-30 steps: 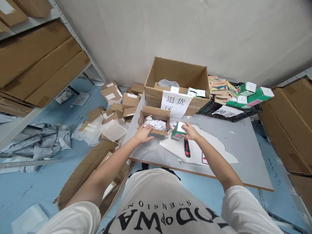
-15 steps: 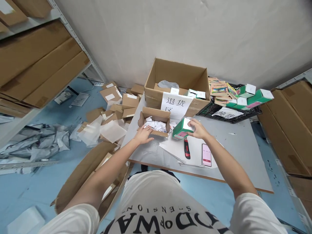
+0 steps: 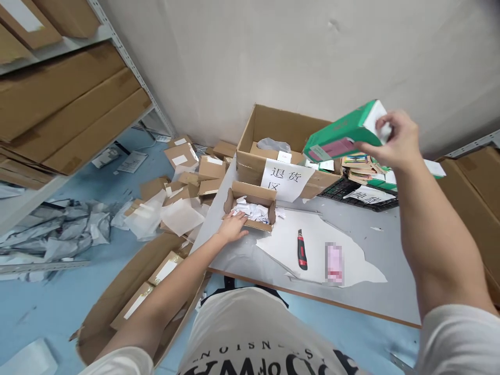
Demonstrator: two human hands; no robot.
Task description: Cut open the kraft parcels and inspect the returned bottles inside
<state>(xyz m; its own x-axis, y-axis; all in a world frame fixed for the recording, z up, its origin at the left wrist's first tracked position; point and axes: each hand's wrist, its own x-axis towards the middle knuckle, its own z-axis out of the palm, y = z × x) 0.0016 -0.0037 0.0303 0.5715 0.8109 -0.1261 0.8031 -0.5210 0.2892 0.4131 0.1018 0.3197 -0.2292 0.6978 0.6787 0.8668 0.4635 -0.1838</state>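
Green box [image 3: 344, 133] sits pinched at its white end by the right hand [image 3: 394, 140], held high above the table [image 3: 390, 245]. Left hand [image 3: 233, 229] lies flat, fingers spread, against the small cardboard box [image 3: 252, 205] of crumpled paper.

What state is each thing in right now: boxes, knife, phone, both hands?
Green box: lifted in the air, tilted, held at its white end.
Right hand: fingers closed on the green box.
Left hand: flat against the small carton, holding nothing.
Small carton: open, crumpled paper inside.
Big carton: open, paper sign on its front.
Knife: lying on the white sheet, blade not visible.
Phone: lying flat beside the knife.
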